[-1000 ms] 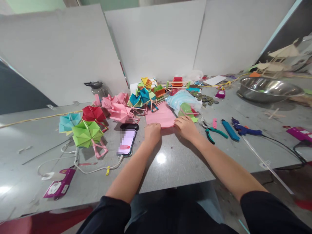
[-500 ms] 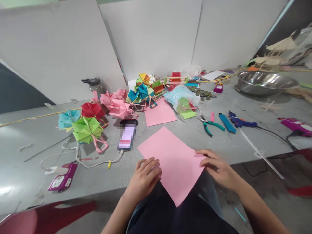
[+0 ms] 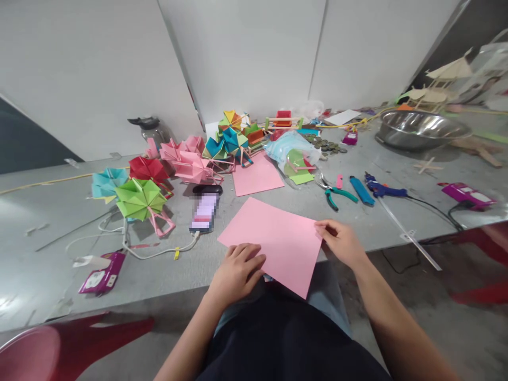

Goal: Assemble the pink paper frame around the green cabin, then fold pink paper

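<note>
Grey stone-look surface (image 3: 59, 222) ran the whole width, cluttered along the back. Biggest thing on it was a steel bowl (image 3: 420, 129) off to the right, well apart from the hands. Next down, a pink sheet (image 3: 273, 241) lay at the near edge, one corner hanging off over the person's lap. A second pink sheet (image 3: 256, 177) sat flat farther back. Left of that was a bunch of folded paper stars, the green star (image 3: 139, 198) nearest the front, with a phone (image 3: 204, 212) just beside it on a white cable. Pliers (image 3: 333, 193) and a blue glue gun (image 3: 383, 188) lay to the right.

Left hand (image 3: 236, 272) rested on the sheet's near left edge, fingers (image 3: 248, 254) loosely spread and flat on the paper. Right hand (image 3: 341, 243) had the sheet's right corner, fingers pinching it.
</note>
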Action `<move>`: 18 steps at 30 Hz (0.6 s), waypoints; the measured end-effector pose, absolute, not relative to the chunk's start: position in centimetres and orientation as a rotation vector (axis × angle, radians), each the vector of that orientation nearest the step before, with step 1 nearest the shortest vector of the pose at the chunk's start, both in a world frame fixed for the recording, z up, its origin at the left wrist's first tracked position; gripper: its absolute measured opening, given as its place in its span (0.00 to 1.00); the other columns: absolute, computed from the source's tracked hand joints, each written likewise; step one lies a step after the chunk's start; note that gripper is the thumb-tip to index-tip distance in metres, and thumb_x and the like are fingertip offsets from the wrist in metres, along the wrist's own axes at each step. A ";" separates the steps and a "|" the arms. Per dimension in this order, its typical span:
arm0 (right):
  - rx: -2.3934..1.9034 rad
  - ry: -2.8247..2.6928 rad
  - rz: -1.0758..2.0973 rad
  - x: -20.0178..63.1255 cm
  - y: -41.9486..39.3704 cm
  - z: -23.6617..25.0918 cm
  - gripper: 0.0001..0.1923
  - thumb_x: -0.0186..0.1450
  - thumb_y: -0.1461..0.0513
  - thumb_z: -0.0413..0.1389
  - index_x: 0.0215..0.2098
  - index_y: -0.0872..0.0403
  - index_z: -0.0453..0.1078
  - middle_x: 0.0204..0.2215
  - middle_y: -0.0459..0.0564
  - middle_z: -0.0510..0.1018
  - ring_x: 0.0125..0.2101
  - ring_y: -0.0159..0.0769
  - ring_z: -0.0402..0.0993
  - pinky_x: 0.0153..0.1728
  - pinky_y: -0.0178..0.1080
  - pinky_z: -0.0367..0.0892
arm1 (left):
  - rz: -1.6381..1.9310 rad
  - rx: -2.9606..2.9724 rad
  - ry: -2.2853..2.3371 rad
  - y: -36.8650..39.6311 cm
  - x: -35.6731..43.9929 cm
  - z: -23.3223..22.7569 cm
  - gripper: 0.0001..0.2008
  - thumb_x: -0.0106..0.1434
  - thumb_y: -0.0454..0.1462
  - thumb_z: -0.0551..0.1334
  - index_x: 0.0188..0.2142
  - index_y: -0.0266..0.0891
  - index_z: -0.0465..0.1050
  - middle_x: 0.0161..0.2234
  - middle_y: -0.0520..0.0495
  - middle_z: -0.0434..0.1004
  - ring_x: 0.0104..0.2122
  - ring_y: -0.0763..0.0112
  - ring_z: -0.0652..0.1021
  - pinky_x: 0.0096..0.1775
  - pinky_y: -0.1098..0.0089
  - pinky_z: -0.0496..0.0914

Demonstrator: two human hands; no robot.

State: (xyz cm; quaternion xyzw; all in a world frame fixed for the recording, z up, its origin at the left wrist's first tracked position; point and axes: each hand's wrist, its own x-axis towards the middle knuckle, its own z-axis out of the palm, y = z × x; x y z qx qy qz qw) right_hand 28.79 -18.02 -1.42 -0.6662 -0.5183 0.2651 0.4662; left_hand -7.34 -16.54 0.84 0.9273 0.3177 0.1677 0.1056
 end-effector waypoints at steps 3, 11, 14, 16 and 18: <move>-1.627 -1.202 0.615 29.1 -15.9 -1.4 0.25 0.59 0.47 0.66 0.49 0.53 0.80 0.28 0.49 0.83 0.30 0.44 0.78 0.37 0.47 0.74 | 0.498 2.735 0.972 -16.7 -7.2 0.8 0.16 0.77 0.41 0.62 0.60 0.43 0.80 0.63 0.34 0.80 0.63 0.44 0.77 0.61 0.42 0.72; -1.604 -1.016 0.625 28.4 -14.9 -2.2 0.28 0.56 0.49 0.69 0.49 0.54 0.78 0.32 0.53 0.86 0.32 0.46 0.81 0.37 0.48 0.77 | 0.363 2.735 1.017 -16.6 -6.9 1.1 0.21 0.76 0.42 0.63 0.66 0.44 0.77 0.67 0.32 0.76 0.66 0.41 0.74 0.62 0.39 0.71; -1.588 -1.162 0.574 27.7 -15.5 -2.1 0.16 0.63 0.49 0.66 0.38 0.52 0.79 0.33 0.55 0.86 0.32 0.47 0.82 0.36 0.48 0.77 | 0.288 2.723 1.000 -16.8 -6.5 1.3 0.23 0.76 0.43 0.64 0.68 0.44 0.75 0.69 0.31 0.75 0.66 0.38 0.74 0.62 0.37 0.72; -1.563 -1.321 0.408 27.0 -15.7 -1.7 0.12 0.69 0.51 0.63 0.37 0.51 0.79 0.34 0.55 0.86 0.33 0.47 0.82 0.37 0.48 0.78 | 0.284 2.695 0.930 -16.9 -6.3 1.5 0.25 0.76 0.41 0.64 0.70 0.43 0.71 0.71 0.31 0.71 0.67 0.41 0.74 0.64 0.39 0.73; -1.478 -1.527 0.208 26.3 -15.6 -1.1 0.09 0.73 0.56 0.60 0.39 0.50 0.80 0.37 0.55 0.87 0.37 0.48 0.84 0.41 0.49 0.79 | 0.314 2.651 0.833 -16.4 -6.1 1.8 0.28 0.77 0.38 0.62 0.74 0.43 0.64 0.74 0.31 0.67 0.69 0.47 0.73 0.66 0.46 0.73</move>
